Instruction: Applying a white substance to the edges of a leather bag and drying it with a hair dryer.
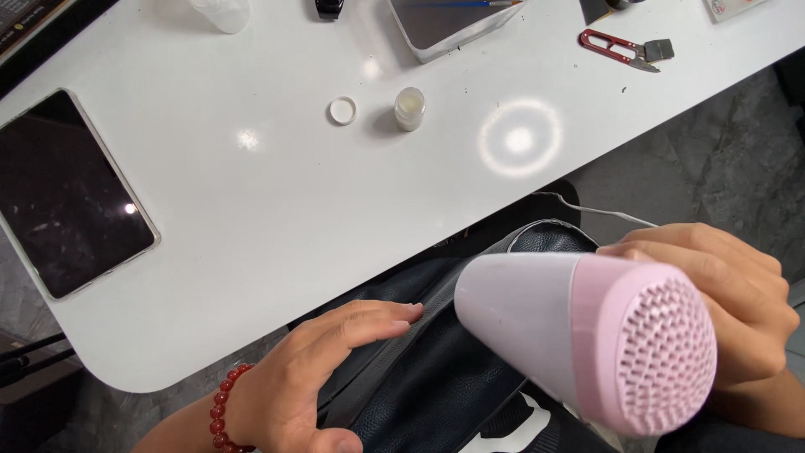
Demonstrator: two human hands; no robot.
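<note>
Smooth matt pink plastic dryer [587, 335] – grainy black leather bag [436, 377] – glossy white tabletop [277, 226], approx.

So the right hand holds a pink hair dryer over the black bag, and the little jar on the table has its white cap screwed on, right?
Not quite. In the head view the jar stands open; its white cap lies beside it on the table. The right hand does hold the pink hair dryer over the black bag.

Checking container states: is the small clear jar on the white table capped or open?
Open: the small clear jar stands upright, its round white cap beside it.
</note>
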